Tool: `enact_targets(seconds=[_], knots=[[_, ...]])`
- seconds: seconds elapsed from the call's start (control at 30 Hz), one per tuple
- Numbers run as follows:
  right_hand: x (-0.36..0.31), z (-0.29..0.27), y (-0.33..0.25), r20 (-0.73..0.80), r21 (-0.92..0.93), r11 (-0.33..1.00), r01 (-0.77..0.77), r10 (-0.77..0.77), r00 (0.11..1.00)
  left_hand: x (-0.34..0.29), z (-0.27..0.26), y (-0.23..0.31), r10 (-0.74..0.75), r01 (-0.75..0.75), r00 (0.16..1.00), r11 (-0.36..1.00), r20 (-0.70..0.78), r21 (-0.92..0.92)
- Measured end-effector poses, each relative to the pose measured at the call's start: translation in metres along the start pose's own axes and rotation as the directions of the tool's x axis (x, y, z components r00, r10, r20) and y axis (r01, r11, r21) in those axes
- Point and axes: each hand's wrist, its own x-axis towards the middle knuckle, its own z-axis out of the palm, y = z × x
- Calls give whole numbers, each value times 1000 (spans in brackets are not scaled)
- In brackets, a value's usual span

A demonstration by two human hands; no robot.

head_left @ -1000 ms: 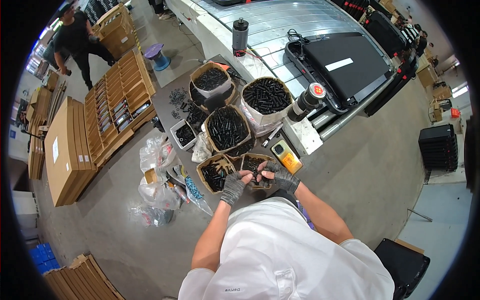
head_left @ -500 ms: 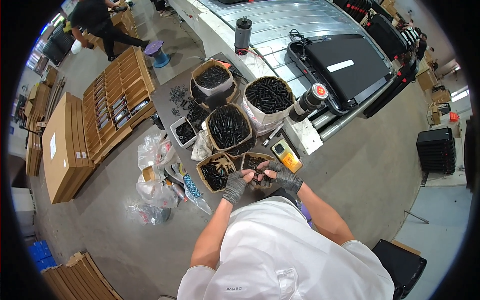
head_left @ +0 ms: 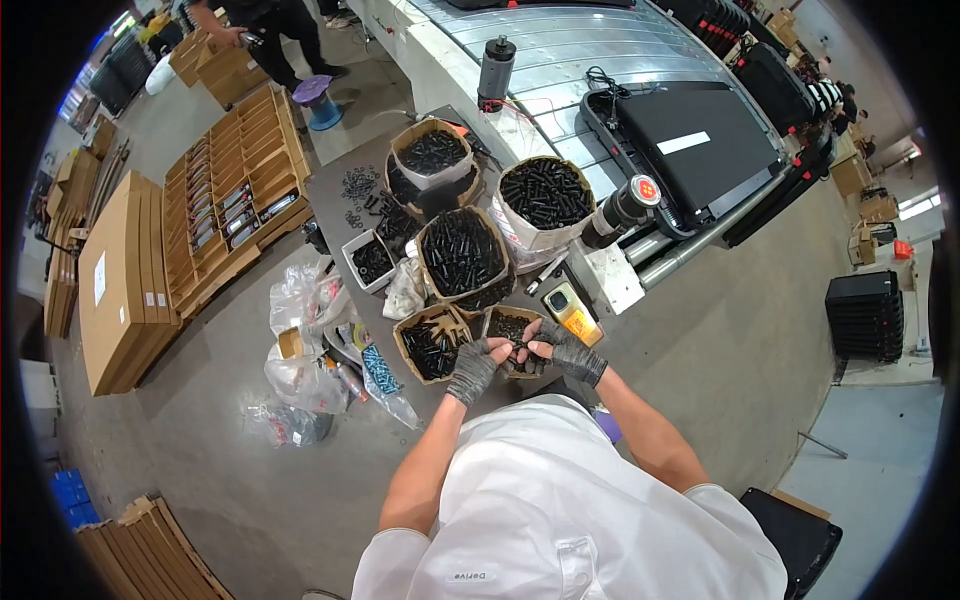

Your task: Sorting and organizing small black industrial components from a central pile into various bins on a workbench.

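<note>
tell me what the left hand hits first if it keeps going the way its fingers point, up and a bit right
Probably the small box of black parts right above the left hand, where its fingertips already meet the right hand. Beyond that lies the larger box of black parts. Depth is hard to judge from above.

Both hands meet over a small box of parts [head_left: 512, 335], the left hand [head_left: 472, 368] just left of the right hand [head_left: 572, 355]. A second small box [head_left: 430, 345] sits touching it on the left. Behind these stands a bigger box of parts [head_left: 460, 252], with a round tub [head_left: 545, 195] to its right and another box [head_left: 432, 155] farther back. A small tray [head_left: 370, 260] lies left of the bigger box. Plastic bags [head_left: 310, 340] lie on the floor to the left, and beyond them a long wooden crate [head_left: 225, 210]. A bottle [head_left: 494, 68] stands behind everything.
</note>
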Motion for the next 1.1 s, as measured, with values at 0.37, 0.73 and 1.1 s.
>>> enact_targets(seconds=[0.37,0.73,1.1], knots=[[0,7,-4,10,90,995,-41,40,999,10,-5,-18,-15,39,994,976,112,-215],[7,12,12,-206,-242,969,38,-90,974,12,-2,-13,22,-4,995,983,93,-181],[8,20,17,-361,-146,986,81,-130,924,15,-1,-29,-114,247,960,778,257,-578]])
